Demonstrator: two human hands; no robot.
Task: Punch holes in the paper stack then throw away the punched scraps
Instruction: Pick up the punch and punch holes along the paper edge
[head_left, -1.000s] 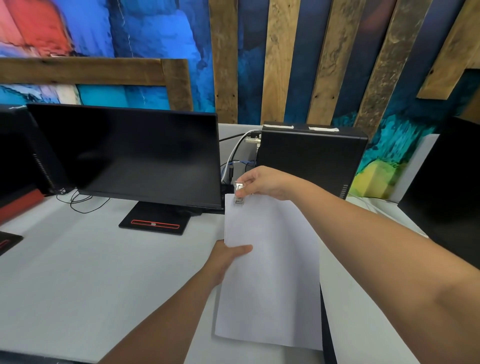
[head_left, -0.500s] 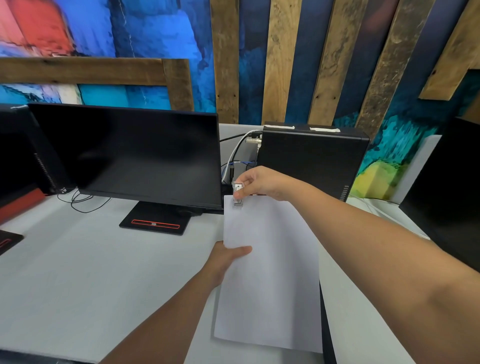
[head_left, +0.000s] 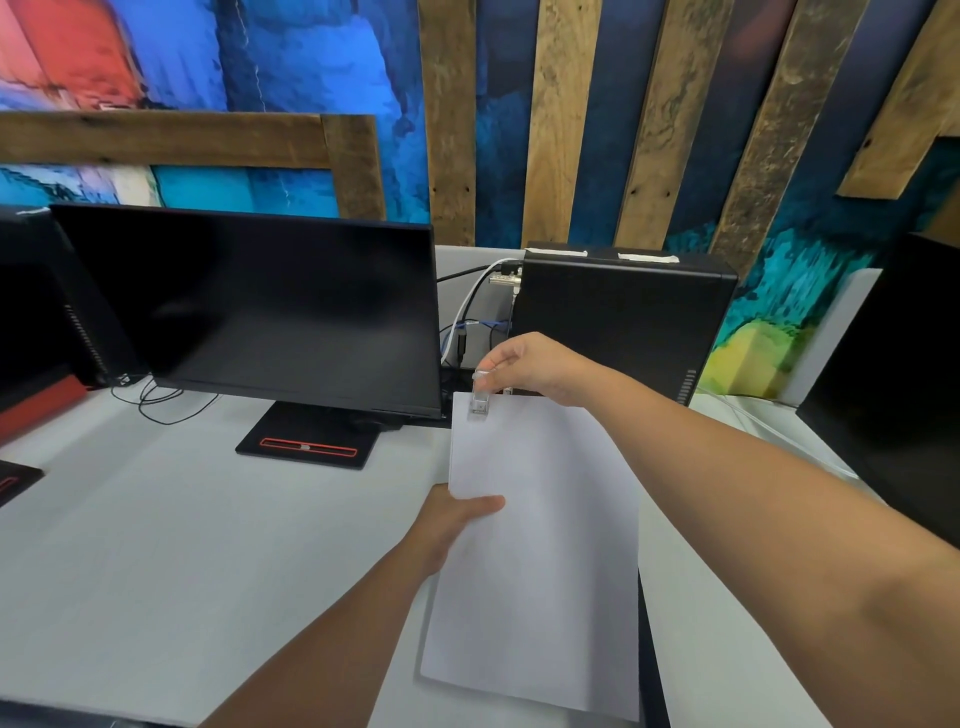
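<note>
A white paper stack (head_left: 540, 551) is held above the white desk (head_left: 156, 561), tilted toward me. My left hand (head_left: 457, 519) grips its left edge, thumb on top. My right hand (head_left: 535, 369) pinches a small clear hole punch (head_left: 479, 400) that sits over the stack's top left corner. The far edge of the paper is partly hidden by my right hand. No punched scraps are visible.
A dark monitor (head_left: 260, 306) on a black stand (head_left: 309, 441) is left of the paper. A black computer tower (head_left: 623, 322) with cables (head_left: 467, 317) stands behind my right hand. Another dark screen (head_left: 893, 384) is at far right.
My right hand with the punch has lifted slightly at the paper's top left corner. The paper and my left hand have barely moved.
</note>
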